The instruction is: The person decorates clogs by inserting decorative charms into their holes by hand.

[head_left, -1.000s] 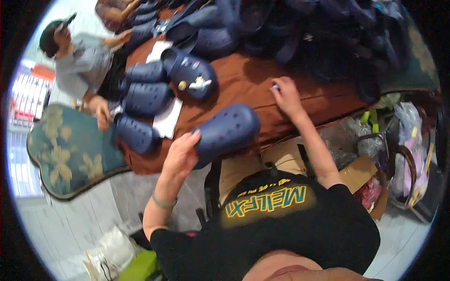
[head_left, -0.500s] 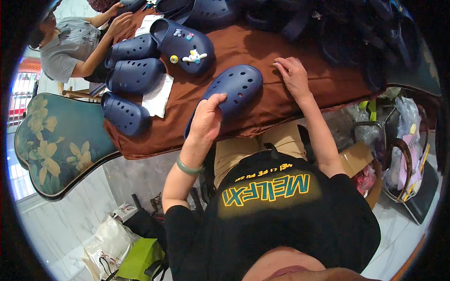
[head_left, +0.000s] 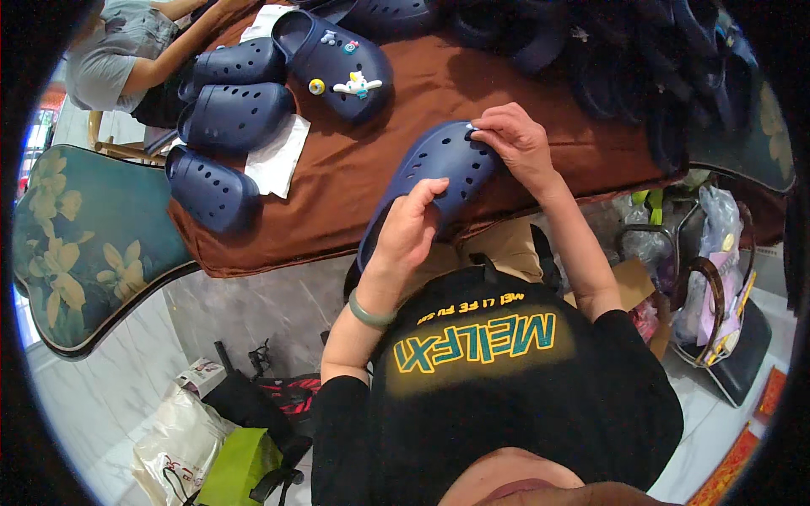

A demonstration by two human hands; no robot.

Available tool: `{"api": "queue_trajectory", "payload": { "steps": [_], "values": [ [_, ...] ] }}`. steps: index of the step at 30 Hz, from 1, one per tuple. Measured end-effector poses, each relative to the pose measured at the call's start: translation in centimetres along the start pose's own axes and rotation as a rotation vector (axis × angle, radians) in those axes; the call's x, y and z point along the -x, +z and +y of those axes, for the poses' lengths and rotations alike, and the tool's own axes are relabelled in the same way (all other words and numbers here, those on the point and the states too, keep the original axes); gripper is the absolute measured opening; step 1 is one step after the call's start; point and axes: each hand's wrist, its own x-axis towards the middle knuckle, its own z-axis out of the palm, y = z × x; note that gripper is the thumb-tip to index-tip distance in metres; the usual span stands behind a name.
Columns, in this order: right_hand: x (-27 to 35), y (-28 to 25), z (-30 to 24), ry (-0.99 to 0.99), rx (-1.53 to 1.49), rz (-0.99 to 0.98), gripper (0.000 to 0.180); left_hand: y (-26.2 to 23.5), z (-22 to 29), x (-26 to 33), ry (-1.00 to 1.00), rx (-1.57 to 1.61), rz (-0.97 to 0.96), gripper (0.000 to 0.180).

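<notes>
A plain navy clog [head_left: 451, 160] with round holes is in my left hand [head_left: 407, 228], held above the near edge of the table with the thumb on top. At its toe end, my right hand [head_left: 519, 145] pinches a small whitish piece [head_left: 472, 126] against one of the holes; its exact shape is mostly hidden by the fingers. Further left lies another navy clog [head_left: 363, 55] with several colourful charms fixed in it, among them a white winged figure [head_left: 357, 85] and a round yellow one [head_left: 317, 87].
Brown cloth [head_left: 337, 190] covers the table. More navy clogs [head_left: 234, 116] line the left beside white paper [head_left: 278, 160]. A dark heap of clogs [head_left: 624, 72] fills the far right. A person in grey [head_left: 110, 72] sits far left. Bags [head_left: 240, 464] stand on the floor, lower left.
My right hand has come from the cloth to the clog's toe, with a small whitish piece in its pinch. My left hand and the clog have shifted right in view.
</notes>
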Motion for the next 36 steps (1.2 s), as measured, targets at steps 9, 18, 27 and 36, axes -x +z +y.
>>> {"api": "queue_trajectory", "payload": {
  "steps": [9,18,27,36],
  "values": [
    [-0.7,-0.5,-1.4,-0.323,0.319,-0.142,0.019,-0.7,-0.7,0.1,0.041,0.002,0.039,0.017],
    [-0.4,0.6,-2.0,-0.32,0.365,-0.065,0.021,0.1,-0.6,0.3,0.06,0.022,-0.005,0.018],
    [-0.6,0.0,-2.9,-0.28,0.398,-0.164,0.021,0.0,-0.6,0.2,0.013,0.069,-0.023,0.014],
    [-0.2,-0.8,-3.6,-0.302,0.537,-0.238,0.022,-0.4,-0.5,0.1,0.033,0.03,-0.005,0.016]
  ]
}}
